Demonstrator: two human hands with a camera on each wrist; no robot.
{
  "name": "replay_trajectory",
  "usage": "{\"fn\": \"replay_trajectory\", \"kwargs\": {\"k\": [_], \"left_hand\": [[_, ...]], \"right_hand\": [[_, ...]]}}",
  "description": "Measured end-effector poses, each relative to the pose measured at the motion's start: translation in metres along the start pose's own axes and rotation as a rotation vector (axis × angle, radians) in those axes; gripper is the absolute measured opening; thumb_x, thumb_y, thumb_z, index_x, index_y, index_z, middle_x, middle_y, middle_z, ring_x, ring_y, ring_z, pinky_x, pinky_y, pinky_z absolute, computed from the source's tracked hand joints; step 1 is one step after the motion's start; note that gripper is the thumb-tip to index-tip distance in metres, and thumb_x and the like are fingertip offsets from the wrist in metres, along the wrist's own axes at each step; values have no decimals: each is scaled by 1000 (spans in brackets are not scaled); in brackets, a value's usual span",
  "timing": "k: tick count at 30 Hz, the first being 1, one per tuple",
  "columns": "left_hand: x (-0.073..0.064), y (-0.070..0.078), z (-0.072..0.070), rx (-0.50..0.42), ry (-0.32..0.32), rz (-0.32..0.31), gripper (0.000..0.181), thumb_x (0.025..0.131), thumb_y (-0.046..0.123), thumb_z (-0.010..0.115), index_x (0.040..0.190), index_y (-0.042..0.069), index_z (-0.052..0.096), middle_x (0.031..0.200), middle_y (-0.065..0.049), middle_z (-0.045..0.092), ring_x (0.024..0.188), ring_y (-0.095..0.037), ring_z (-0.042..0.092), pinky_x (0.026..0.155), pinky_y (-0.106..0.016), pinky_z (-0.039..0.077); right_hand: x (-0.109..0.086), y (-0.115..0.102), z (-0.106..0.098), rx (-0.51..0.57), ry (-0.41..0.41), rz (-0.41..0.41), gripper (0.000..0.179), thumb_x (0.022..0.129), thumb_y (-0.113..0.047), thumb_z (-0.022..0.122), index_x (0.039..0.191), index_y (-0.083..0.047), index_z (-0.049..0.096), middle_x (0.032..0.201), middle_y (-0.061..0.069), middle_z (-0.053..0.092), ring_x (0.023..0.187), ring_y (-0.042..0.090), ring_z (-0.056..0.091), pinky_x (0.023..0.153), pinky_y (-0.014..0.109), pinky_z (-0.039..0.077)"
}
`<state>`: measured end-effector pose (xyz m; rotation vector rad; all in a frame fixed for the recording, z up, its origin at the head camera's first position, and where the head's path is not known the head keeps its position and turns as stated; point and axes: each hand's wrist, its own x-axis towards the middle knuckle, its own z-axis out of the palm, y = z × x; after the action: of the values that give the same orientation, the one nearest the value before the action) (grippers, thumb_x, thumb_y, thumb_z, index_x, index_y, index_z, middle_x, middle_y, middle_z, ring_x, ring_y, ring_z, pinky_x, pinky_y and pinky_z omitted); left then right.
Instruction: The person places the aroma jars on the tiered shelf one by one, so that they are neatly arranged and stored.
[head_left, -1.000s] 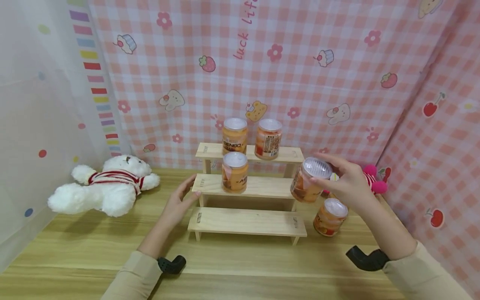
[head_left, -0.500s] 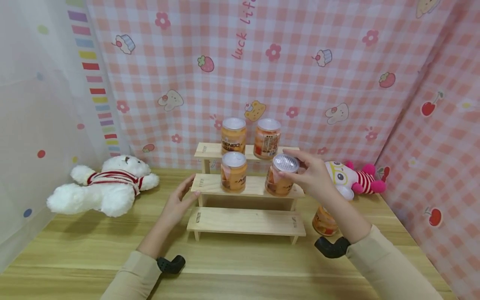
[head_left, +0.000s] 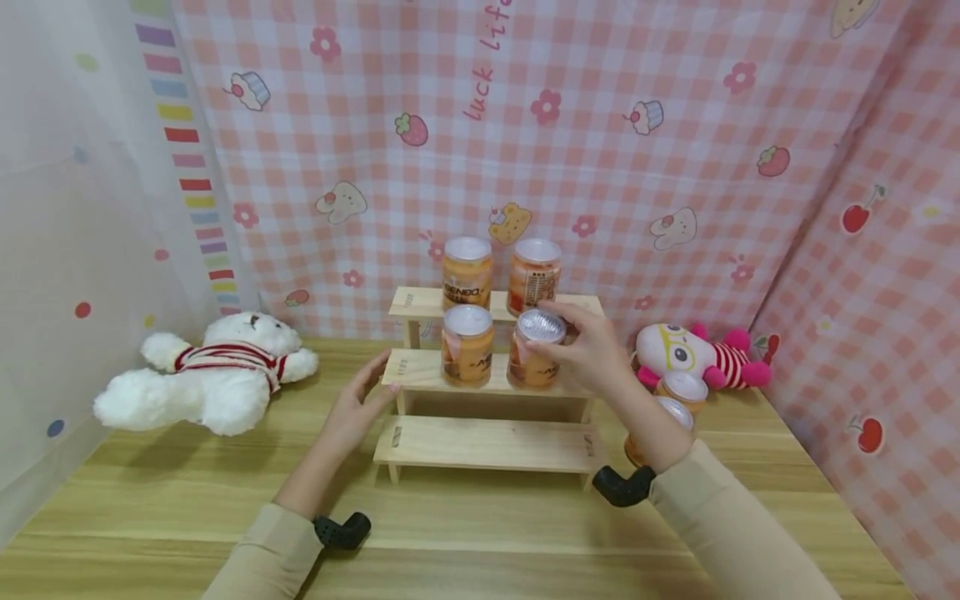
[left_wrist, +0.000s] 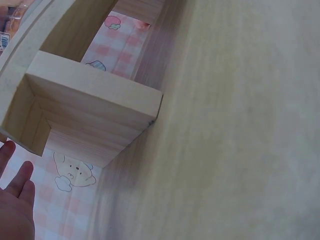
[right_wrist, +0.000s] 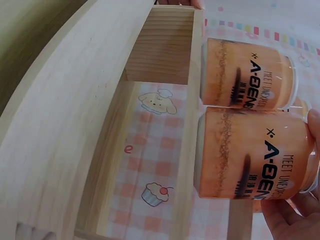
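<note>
**Jar [head_left: 531,369] in right hand [head_left: 597,352], at middle tier [head_left: 423,371] of rack [head_left: 487,443]**

Head view: Right hand grips the jar near its lid, thumb at the front, fingers at the far side. The jar is upright, base at the middle tier. A second jar [head_left: 467,360] stands to its left, with a narrow gap between. Left hand [head_left: 358,398] is at the left end of the middle tier; fingers extended, gripping nothing. Two rear jars [head_left: 465,279] stand on the top tier [head_left: 581,305]. Two table jars [head_left: 686,388] are on the table [head_left: 465,537], right of the rack; the right arm partly covers the nearer one. Bear [head_left: 232,362] lies left of the rack; doll [head_left: 675,350] lies at the right rear.

Left wrist view: Left hand fingers are spread beside the rack corner; contact cannot be confirmed. A barcode label [left_wrist: 5,40] shows at upper left.

Right wrist view: Thumb and fingers clasp the jar at its lid end. Both labels read "A-BEN", partly cut off. Left hand fingertips show at the top edge, on the rack's far end.
</note>
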<state>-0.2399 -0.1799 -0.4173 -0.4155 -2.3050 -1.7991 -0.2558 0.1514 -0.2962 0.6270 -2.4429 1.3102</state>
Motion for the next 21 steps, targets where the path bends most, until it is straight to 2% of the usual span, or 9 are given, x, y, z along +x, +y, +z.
{"fn": "replay_trajectory", "kwargs": {"k": [5, 13, 21], "left_hand": [[0, 0, 0, 4, -1, -3, 59, 97, 31, 59, 149, 17, 35, 148, -15, 37, 138, -34, 27, 109, -53, 24], [-1, 1, 0, -7, -3, -6, 60, 97, 30, 58, 150, 16, 34, 149, -14, 36, 139, -34, 25, 109, -53, 23], [-1, 5, 0, -7, -13, -19, 60, 97, 29, 58, 150, 16, 34, 148, -15, 36, 139, -33, 26, 110, -52, 23]], "right_hand": [[1, 1, 4, -1, 9, 24, 56, 78, -17, 82, 128, -3, 61, 127, 17, 57, 108, 26, 57, 84, 39, 51], [1, 0, 7, -16, 21, 66, 57, 80, -22, 80, 130, -5, 59, 132, 15, 54, 113, 26, 54, 90, 41, 48], [-12, 2, -4, 74, 30, 50, 59, 80, -16, 79, 133, -4, 55, 126, 15, 58, 110, 30, 58, 94, 42, 47]]}}
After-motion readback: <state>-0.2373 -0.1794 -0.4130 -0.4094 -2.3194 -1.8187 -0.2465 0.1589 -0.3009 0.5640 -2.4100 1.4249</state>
